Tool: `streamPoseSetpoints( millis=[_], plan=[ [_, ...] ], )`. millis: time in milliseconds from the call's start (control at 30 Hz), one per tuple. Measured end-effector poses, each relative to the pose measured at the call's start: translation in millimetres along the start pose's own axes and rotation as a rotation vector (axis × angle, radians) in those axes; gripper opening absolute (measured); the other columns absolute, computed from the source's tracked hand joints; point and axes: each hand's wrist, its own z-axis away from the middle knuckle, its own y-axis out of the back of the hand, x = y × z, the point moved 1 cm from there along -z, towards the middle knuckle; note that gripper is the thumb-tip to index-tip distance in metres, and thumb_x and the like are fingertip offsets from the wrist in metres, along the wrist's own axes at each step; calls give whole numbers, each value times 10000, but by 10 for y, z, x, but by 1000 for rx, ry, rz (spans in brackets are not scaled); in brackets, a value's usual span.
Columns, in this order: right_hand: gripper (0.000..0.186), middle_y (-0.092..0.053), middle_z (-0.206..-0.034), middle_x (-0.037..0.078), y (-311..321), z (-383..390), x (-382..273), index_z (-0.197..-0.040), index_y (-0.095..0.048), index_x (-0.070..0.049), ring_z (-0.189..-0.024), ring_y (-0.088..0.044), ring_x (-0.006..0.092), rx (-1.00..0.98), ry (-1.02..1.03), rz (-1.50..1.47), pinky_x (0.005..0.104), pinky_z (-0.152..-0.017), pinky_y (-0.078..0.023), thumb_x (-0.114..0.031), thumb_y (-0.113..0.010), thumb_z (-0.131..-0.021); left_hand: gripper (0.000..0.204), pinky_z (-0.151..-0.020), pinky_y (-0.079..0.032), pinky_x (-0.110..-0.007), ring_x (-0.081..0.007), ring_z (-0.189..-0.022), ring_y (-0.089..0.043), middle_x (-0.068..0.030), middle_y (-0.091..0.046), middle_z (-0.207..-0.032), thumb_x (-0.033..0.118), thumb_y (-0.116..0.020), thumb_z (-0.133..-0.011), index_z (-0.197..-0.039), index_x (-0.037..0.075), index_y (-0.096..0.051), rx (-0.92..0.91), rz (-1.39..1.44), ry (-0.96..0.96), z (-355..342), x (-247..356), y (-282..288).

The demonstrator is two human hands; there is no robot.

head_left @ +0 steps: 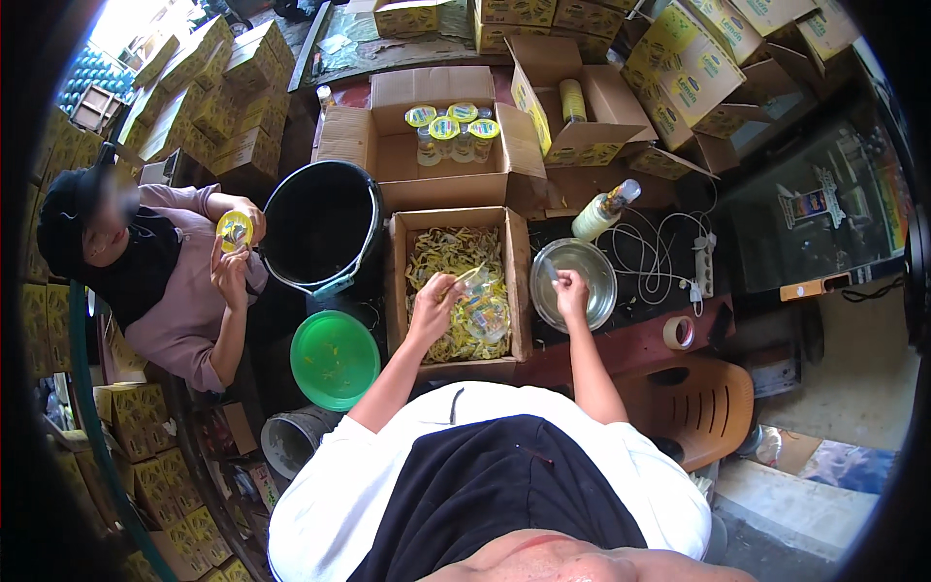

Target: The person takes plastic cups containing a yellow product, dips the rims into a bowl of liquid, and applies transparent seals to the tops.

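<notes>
There's the clear plastic cup [488, 317], just right of your left hand [435, 299], over the open carton [519, 281] of curled yellow strips [441, 247]. Your left fingers are bent, pinching at its yellow edge; the cup's long axis seems to slant from those fingertips toward you and rightward, though which end is the mouth you can't tell. Your right hand [572, 294], thumb and fingers together, pinches a small pale flat piece [551, 269] pointing away and left, above the metal bowl [601, 276]. Left of your left hand, a green basin [320, 339] holds yellow scraps; farther out, a black bucket [315, 228]. Beyond both hands, another carton [436, 189] holds yellow-lidded cups [444, 129]!
</notes>
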Motion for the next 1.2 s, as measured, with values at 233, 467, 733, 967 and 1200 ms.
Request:
streamPoseSetpoints(
  millis=[233, 467, 733, 967, 1200],
  plan=[
    [269, -620, -965, 122, 62, 84, 292, -1033, -668, -106, -934, -619, 312, -17, 26, 549, 429, -808, -499, -16, -665, -780, 232, -692, -534, -279, -92, -826, -614, -2, -619, -902, 291, -515, -1011, -1035, 76, -598, 69, 703, 430, -64, -109, -18],
    [175, -590, -918, 96, 99, 131, -688, -991, -687, -82, -855, -603, 293, 37, 189, 66, 398, -790, -486, -32, -650, -827, 227, -648, -584, -303, -156, -839, -681, -50, -669, -1013, 216, -523, -990, -1161, 72, -558, 191, 920, 621, -122, -215, -2],
    [151, -572, -844, 75, -41, 657, -1564, -922, -711, -96, -821, -589, 267, -35, 487, -33, 400, -745, -477, -21, -699, -791, 252, -539, -484, -234, -61, -634, -555, 14, -604, -819, 319, -485, -1019, -1067, 84, -563, 143, 948, 530, -96, -279, -98],
    [139, -542, -815, 70, -106, 851, -1634, -887, -685, -90, -819, -573, 258, -34, 628, 13, 395, -723, -476, -12, -689, -772, 224, -522, -467, -219, -46, -587, -498, 33, -552, -762, 300, -506, -1013, -1032, 87, -574, 169, 968, 523, 1, -37, -151],
    [82, -545, -807, 102, -191, 988, -1675, -862, -650, -56, -792, -570, 294, 45, 666, 114, 420, -687, -459, -6, -663, -798, 196, -499, -463, -238, -68, -563, -486, 22, -543, -757, 257, -519, -1007, -1025, 68, -567, 77, 1021, 468, 122, -225, -138]
  ],
)
